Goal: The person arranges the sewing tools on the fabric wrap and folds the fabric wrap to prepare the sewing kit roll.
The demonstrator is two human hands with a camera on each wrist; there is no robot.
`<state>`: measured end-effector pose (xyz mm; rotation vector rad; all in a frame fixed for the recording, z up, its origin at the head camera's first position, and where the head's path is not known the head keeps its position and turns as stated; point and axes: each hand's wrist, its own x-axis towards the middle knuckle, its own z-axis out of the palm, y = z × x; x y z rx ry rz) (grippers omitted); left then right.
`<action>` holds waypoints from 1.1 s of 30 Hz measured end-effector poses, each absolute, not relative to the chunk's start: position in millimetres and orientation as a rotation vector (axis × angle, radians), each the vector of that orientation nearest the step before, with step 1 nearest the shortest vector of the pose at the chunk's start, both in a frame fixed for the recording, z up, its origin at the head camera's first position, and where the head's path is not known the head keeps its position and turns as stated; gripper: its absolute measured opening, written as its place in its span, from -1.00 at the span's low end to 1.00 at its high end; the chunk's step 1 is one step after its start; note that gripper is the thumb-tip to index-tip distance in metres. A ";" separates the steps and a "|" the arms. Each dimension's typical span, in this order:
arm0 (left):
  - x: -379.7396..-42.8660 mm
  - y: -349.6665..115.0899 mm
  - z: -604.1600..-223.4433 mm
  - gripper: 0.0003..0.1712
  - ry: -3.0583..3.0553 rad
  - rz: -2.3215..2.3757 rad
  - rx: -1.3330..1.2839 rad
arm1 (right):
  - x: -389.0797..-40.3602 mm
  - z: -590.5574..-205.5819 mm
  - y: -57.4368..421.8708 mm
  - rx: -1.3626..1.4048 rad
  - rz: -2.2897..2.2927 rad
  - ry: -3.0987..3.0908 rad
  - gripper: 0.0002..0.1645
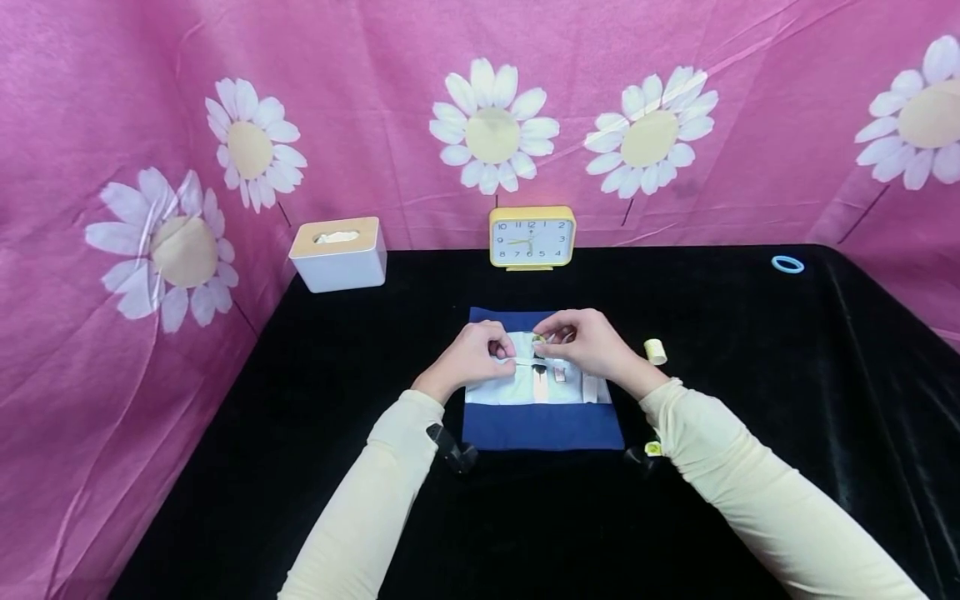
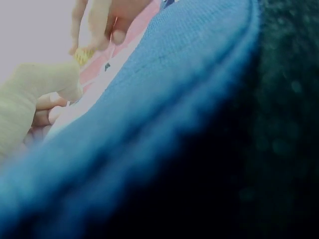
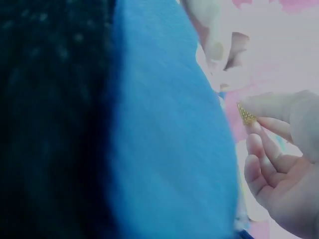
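Note:
A blue cloth sewing roll (image 1: pixel 542 427) lies spread out, its white pocket panel (image 1: pixel 489 392) facing up. At the panel's upper left, my left hand (image 1: pixel 472 352) pinches the edge of a white pocket between thumb and forefinger. My right hand (image 1: pixel 592 342) holds a small gold, dimpled thimble (image 3: pixel 246 114) at its fingertips, close over the pocket edge and near the left fingertips. Below the hands, a dark-topped slim item (image 1: pixel 539 382) and a small pale item (image 1: pixel 559 375) sit in the pockets. My right hand partly covers the panel's upper right.
A pale yellow cylinder (image 1: pixel 655 352) lies right of the roll, and a small yellow-green item (image 1: pixel 653 448) is by the right sleeve. Behind stand a tissue box (image 1: pixel 341 265) and a yellow clock (image 1: pixel 532 238). A blue ring (image 1: pixel 787 264) lies far right on the black cloth.

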<state>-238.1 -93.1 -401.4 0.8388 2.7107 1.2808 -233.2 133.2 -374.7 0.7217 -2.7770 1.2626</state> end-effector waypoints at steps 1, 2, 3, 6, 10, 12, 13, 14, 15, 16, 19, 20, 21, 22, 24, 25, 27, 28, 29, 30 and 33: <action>-238.3 -92.8 -402.2 -0.94 2.710 1.286 0.844 | -234.1 -377.3 130.9 0.726 1.271 -2.778 -0.75; -238.4 -92.5 -403.0 -0.94 2.710 1.290 0.848 | -234.6 -379.5 129.0 0.729 1.279 -2.781 -0.74; -238.6 -92.3 -404.0 -0.94 2.710 1.295 0.854 | -235.1 -381.8 127.5 0.731 1.285 -2.786 -0.73; -238.8 -91.9 -406.8 -0.94 2.713 1.305 0.868 | -235.4 -387.7 124.3 0.722 1.285 -2.804 -0.71; -238.2 -93.5 -408.9 -0.94 2.718 1.321 0.877 | -234.2 -392.5 120.2 0.690 1.289 -2.800 -0.70; -238.0 -94.5 -409.3 -0.95 2.719 1.322 0.879 | -233.6 -394.9 118.1 0.678 1.309 -2.785 -0.71; -238.2 -95.0 -409.8 -0.95 2.720 1.321 0.883 | -233.3 -396.2 116.8 0.667 1.312 -2.780 -0.72; -238.2 -95.1 -409.6 -0.95 2.722 1.318 0.884 | -233.1 -396.8 116.0 0.660 1.317 -2.776 -0.72; -238.3 -95.2 -409.6 -0.95 2.725 1.313 0.885 | -233.0 -397.2 115.3 0.652 1.318 -2.775 -0.72; -238.3 -95.2 -409.6 -0.95 2.725 1.311 0.884 | -233.2 -398.0 114.8 0.647 1.317 -2.778 -0.73; -238.3 -95.3 -409.7 -0.95 2.726 1.303 0.876 | -232.8 -398.4 113.7 0.632 1.302 -2.804 -0.73; -238.1 -95.2 -409.3 -0.95 2.726 1.301 0.873 | -232.7 -398.2 113.7 0.632 1.303 -2.812 -0.74; -238.1 -95.0 -409.1 -0.95 2.726 1.297 0.872 | -232.7 -398.3 113.9 0.629 1.307 -2.817 -0.74; -238.1 -94.9 -409.0 -0.95 2.725 1.294 0.869 | -232.9 -398.8 114.2 0.628 1.312 -2.820 -0.74; -237.9 -94.9 -408.7 -0.95 2.726 1.287 0.868 | -232.7 -399.2 114.3 0.620 1.333 -2.818 -0.75; -237.9 -94.9 -408.6 -0.95 2.726 1.286 0.869 | -233.1 -399.9 114.5 0.616 1.337 -2.817 -0.76; -237.4 -95.1 -408.3 -0.95 2.724 1.284 0.867 | -233.9 -401.2 114.6 0.615 1.340 -2.819 -0.78; -237.1 -95.2 -408.0 -0.95 2.722 1.285 0.864 | -234.3 -401.9 114.6 0.618 1.334 -2.821 -0.78; -237.0 -95.3 -408.0 -0.96 2.722 1.286 0.862 | -234.5 -402.1 114.6 0.621 1.327 -2.825 -0.79; -236.8 -95.3 -407.9 -0.96 2.721 1.287 0.860 | -234.7 -402.2 114.6 0.620 1.316 -2.830 -0.80; -236.4 -94.9 -407.3 -0.95 2.713 1.295 0.863 | -234.5 -401.5 115.2 0.638 1.268 -2.837 -0.81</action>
